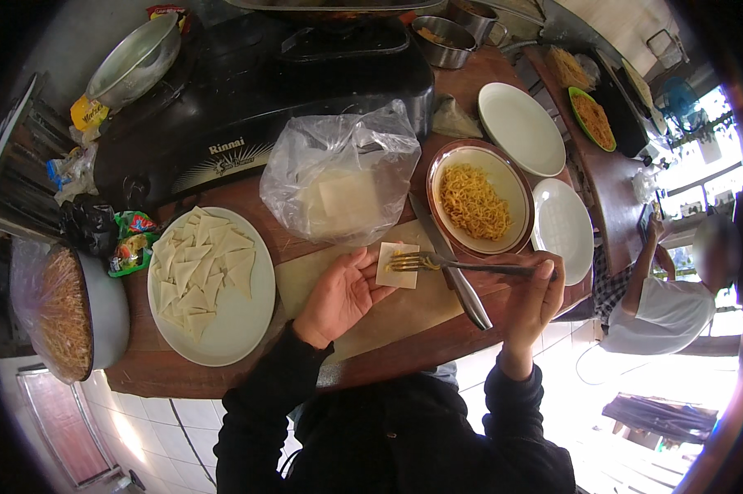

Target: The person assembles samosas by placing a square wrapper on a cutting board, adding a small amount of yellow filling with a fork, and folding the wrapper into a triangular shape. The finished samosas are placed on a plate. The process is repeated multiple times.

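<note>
A square, pale wonton wrapper point(398, 278) lies across the fingers of my left hand point(338, 298), which is palm up. My right hand point(538, 303) grips a fork point(487, 267) by its handle. The fork's tines rest over the wrapper, with a little yellow filling at them. To the right, a brown-rimmed bowl point(464, 155) holds yellow noodles point(474, 202). Folded triangular wrappers point(195, 276) cover much of a white oval plate point(259, 288) at left. Beyond my hands, a clear plastic bag point(293, 185) contains a stack of square wrappers point(348, 202).
A knife point(469, 300) lies between the cutting board point(371, 329) and the bowl. Two white plates point(521, 128) stand at the right. A black stove point(248, 107) fills the back. At left is a pot point(108, 309) with bagged noodles. A person point(659, 309) sits far right.
</note>
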{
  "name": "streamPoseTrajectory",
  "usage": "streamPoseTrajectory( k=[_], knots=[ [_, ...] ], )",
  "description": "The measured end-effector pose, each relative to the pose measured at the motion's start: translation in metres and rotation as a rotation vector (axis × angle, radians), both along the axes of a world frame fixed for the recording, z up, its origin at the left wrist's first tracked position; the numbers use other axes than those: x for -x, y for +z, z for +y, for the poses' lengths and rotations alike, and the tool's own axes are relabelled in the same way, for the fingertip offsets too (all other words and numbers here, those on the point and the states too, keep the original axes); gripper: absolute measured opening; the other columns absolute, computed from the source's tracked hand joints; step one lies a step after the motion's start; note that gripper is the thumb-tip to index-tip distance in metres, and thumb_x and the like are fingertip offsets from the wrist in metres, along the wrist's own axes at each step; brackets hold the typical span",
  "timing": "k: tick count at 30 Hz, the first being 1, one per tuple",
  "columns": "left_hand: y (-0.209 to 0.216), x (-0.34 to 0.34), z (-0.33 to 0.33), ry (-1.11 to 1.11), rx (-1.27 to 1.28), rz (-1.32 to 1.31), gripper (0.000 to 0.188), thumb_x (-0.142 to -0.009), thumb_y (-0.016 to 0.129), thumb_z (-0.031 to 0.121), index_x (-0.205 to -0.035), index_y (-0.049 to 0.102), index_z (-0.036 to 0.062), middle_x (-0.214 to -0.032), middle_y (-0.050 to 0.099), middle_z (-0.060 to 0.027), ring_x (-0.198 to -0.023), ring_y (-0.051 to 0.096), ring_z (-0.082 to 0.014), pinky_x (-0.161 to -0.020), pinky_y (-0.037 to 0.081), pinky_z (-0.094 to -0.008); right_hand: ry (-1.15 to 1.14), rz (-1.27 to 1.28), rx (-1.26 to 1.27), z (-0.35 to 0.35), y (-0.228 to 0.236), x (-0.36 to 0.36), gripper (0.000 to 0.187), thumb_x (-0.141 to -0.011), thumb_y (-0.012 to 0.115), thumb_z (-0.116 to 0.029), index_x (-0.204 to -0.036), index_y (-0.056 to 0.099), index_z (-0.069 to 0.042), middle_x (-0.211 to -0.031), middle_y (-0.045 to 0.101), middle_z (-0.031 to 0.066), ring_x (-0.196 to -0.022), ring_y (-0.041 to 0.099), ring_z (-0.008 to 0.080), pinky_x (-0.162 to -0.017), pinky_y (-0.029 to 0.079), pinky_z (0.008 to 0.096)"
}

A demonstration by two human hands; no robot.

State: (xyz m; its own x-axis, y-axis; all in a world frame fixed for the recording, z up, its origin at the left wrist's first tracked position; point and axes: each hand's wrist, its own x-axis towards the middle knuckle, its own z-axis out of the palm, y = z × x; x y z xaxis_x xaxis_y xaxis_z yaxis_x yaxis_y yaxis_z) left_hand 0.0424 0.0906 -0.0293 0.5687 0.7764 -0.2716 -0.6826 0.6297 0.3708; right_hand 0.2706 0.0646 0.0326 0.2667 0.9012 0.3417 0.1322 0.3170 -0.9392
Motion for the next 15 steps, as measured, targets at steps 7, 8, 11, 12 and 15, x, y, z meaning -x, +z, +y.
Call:
streamPoseTrajectory(
  k=[7, 8, 11, 12, 15],
  knots=[
    [0.0034, 0.0001, 0.0, -0.003, -0.032, 0.007, 0.059, -0.093, 0.04, 0.035, -0.132, 0.032, -0.0084, -0.129, 0.046, -0.0186, -0.118, 0.048, -0.026, -0.103, 0.035, -0.0365, -0.021, 0.074, 0.01, -0.0013, -0.0028, 0.0079, 0.026, -0.099, 0.032, -0.024, -0.097, 0.042, 0.0, -0.082, 0.05, 0.0094, -0.072, 0.062, 0.0215, -0.057, 0.051, 0.0274],
    [0.0039, -0.0001, -0.0001, -0.001, -0.041, 0.016, 0.059, -0.093, 0.04, 0.035, -0.132, 0.032, -0.0082, -0.129, 0.046, -0.0183, -0.118, 0.047, -0.0258, -0.103, 0.035, -0.0364, -0.008, 0.077, 0.0, -0.0013, -0.0029, 0.0081, 0.026, -0.099, 0.032, -0.023, -0.096, 0.042, 0.0, -0.083, 0.05, 0.0094, -0.072, 0.062, 0.0221, -0.058, 0.051, 0.0275],
    [0.0046, -0.0009, -0.0015, -0.005, -0.055, 0.035, 0.059, -0.093, 0.04, 0.035, -0.132, 0.032, -0.0078, -0.129, 0.046, -0.0174, -0.118, 0.047, -0.0251, -0.104, 0.035, -0.0361, 0.004, 0.086, -0.023, -0.0017, -0.0026, 0.0076, 0.026, -0.099, 0.032, -0.023, -0.095, 0.042, 0.0, -0.084, 0.05, 0.0097, -0.072, 0.063, 0.0242, -0.058, 0.052, 0.028],
    [0.0045, -0.0012, -0.0018, -0.009, -0.066, 0.031, 0.059, -0.093, 0.04, 0.035, -0.132, 0.032, -0.0077, -0.129, 0.047, -0.0172, -0.118, 0.047, -0.0249, -0.104, 0.035, -0.0359, 0.043, 0.128, -0.051, -0.0018, -0.002, 0.007, 0.026, -0.099, 0.032, -0.023, -0.095, 0.042, 0.0, -0.083, 0.05, 0.0099, -0.071, 0.063, 0.025, -0.058, 0.052, 0.0282],
    [0.0031, -0.0008, -0.0013, -0.031, -0.06, 0.058, 0.06, -0.093, 0.04, 0.036, -0.133, 0.031, -0.0076, -0.13, 0.046, -0.0165, -0.119, 0.047, -0.024, -0.104, 0.034, -0.0351, 0.037, 0.026, -0.029, -0.0024, -0.0012, 0.009, 0.026, -0.099, 0.032, -0.023, -0.094, 0.041, 0.0, -0.082, 0.049, 0.0103, -0.071, 0.063, 0.0261, -0.056, 0.053, 0.0289]
  ],
)
